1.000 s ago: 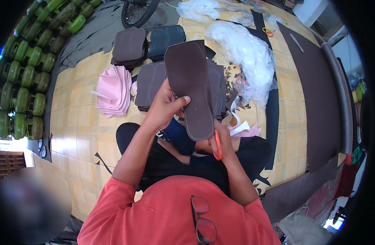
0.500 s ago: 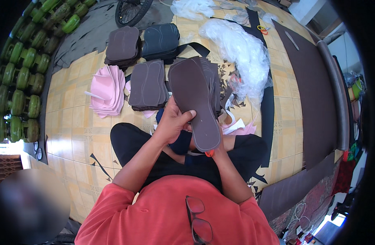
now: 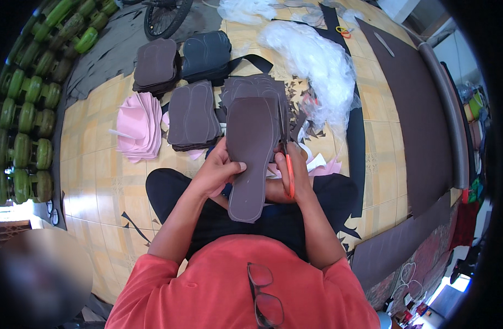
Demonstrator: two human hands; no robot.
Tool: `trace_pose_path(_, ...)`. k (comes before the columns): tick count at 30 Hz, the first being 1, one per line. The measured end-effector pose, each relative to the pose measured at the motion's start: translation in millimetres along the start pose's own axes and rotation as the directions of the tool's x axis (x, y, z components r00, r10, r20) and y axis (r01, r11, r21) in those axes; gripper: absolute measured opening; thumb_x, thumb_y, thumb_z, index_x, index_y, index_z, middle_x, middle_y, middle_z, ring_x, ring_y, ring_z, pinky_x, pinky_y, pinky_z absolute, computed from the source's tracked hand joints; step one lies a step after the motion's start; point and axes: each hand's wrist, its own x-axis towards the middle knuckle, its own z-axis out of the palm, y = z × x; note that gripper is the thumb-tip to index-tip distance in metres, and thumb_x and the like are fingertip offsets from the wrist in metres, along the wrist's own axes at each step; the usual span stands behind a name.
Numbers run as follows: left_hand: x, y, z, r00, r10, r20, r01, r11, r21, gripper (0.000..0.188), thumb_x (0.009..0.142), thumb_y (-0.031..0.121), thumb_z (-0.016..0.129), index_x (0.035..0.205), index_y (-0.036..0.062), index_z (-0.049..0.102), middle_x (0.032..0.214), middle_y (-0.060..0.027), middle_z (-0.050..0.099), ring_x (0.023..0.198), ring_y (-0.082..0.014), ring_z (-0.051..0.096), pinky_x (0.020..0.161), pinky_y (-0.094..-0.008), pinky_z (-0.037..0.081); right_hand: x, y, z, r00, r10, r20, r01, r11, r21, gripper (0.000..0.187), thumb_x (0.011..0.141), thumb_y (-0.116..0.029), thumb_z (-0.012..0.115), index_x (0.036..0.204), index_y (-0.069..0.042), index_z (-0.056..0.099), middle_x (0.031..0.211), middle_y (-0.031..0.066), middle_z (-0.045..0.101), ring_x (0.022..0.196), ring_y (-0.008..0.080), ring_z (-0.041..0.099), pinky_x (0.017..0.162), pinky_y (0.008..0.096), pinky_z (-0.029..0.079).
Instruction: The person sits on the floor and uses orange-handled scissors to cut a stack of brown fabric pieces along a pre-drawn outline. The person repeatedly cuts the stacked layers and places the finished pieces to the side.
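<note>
My left hand (image 3: 214,172) is closed on a dark brown insole-shaped sheet (image 3: 248,142), its thumb lying on the top face near the narrow middle. A pale outline is drawn close to the sheet's edge. In my right hand (image 3: 300,167) is a pair of scissors with orange handles (image 3: 290,174). Their dark blades point away from me along the sheet's right edge; whether they bite into it I cannot tell. Just beyond lies a fanned pile of brown cut pieces (image 3: 250,85), partly covered by the sheet.
Stacks of marked sheets stand ahead: grey-brown (image 3: 194,114), dark brown (image 3: 156,63), dark green (image 3: 206,55). Pink sheets (image 3: 137,123) lie at left. Crumpled clear plastic (image 3: 317,66) and small offcuts (image 3: 299,101) spread to the right, near a brown roll (image 3: 443,120). Green gas cylinders (image 3: 26,137) line the left.
The insole-shaped sheet has shifted left and toward me and now stands straighter. My right hand and the scissors, mostly hidden beneath it before, have come out to its right edge.
</note>
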Motion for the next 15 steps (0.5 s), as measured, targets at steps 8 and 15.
trace_pose_path(8, -5, -3, -10, 0.987, -0.118, 0.112, 0.108, 0.990, 0.088, 0.078, 0.078, -0.004, 0.061, 0.147, 0.0076, 0.026, 0.113, -0.0072, 0.058, 0.088, -0.0113, 0.063, 0.066, -0.0242, 0.054, -1, -6, -4, 0.998, -0.057, -0.009, 0.056, 0.989, -0.133, 0.023, 0.092, -0.020, 0.059, 0.091, 0.002, 0.050, 0.076, 0.0201, 0.054, 0.072, 0.0376, 0.054, 0.066, 0.0419, 0.043)
trace_pose_path(15, -7, -3, -8, 0.985, -0.120, 0.123, 0.126, 0.991, -0.049, 0.065, 0.082, -0.004, 0.057, 0.141, 0.0071, 0.032, 0.106, -0.0067, 0.060, 0.082, -0.0104, 0.065, 0.060, -0.0219, 0.055, -7, -3, -5, 0.982, 0.168, 0.091, -0.181, 0.968, 0.174, 0.036, 0.096, -0.030, 0.055, 0.078, 0.001, 0.053, 0.062, 0.0132, 0.051, 0.056, 0.0237, 0.047, 0.056, 0.0380, 0.039)
